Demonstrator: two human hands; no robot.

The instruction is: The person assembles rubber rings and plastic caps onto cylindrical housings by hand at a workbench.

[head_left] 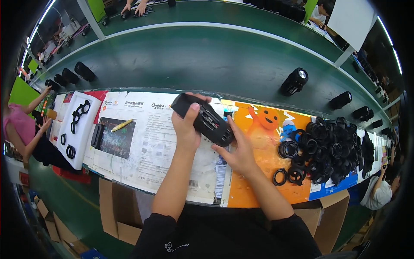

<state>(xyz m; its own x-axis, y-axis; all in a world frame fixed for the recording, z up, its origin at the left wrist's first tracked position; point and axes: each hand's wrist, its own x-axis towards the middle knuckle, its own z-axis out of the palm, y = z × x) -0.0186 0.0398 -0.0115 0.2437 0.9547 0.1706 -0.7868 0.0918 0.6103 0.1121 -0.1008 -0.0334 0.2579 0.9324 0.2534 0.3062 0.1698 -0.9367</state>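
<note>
Above the middle of the bench I hold a black, rounded, cylindrical device [208, 125] that looks like a portable speaker. It is tilted, and a long recessed slot with small fittings runs along its upper side. My left hand [188, 127] wraps its upper left end, with the thumb across the top. Around the lower right end, the thumb and fingers of my right hand [239, 152] grip it from the side. Right of that hand lies a large heap of black plastic rings [332, 149]. A single black ring [280, 177] rests apart at the heap's near edge.
Beyond the bench runs a green conveyor [185, 56] carrying similar black devices [295, 81]. At left are a white foam tray [77, 129] with black rings, a yellow marker [122, 125] and a black bar-shaped part [98, 136]. Cardboard boxes [125, 211] stand below; co-workers sit either side.
</note>
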